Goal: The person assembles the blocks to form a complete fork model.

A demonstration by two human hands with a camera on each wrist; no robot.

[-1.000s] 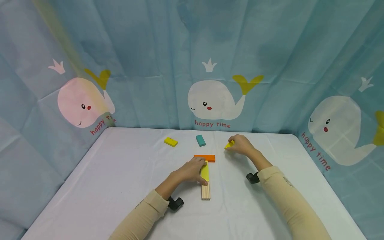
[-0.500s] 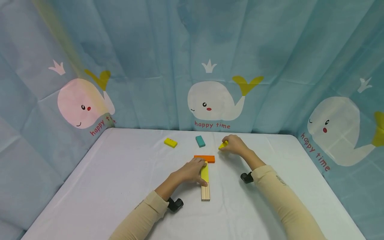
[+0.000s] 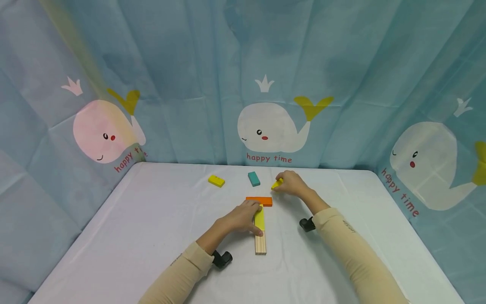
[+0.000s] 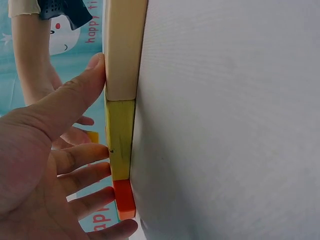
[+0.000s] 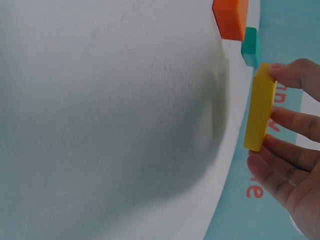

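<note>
In the head view a plain wooden block [image 3: 260, 245], a yellow block [image 3: 259, 218] and an orange block [image 3: 265, 201] form a T, the orange one crosswise at the far end. My left hand [image 3: 241, 216] lies over them with fingers spread. In the left wrist view its thumb [image 4: 82, 90] is at the plain block and its fingertips touch the yellow and orange ones. My right hand [image 3: 292, 184] pinches another yellow block [image 5: 260, 110] between thumb and fingers, to the right of the orange block and above the tabletop.
A teal block [image 3: 254, 178] lies behind the T, and a yellow block [image 3: 216, 181] is farther left. The white-covered table [image 3: 152, 236] ends at a blue whale-print curtain [image 3: 190, 126]. Black wrist cameras [image 3: 222, 259] sit below each hand.
My right hand has moved left with the yellow block, nearer the teal and orange blocks. My left hand and the T of blocks have stayed in place.
</note>
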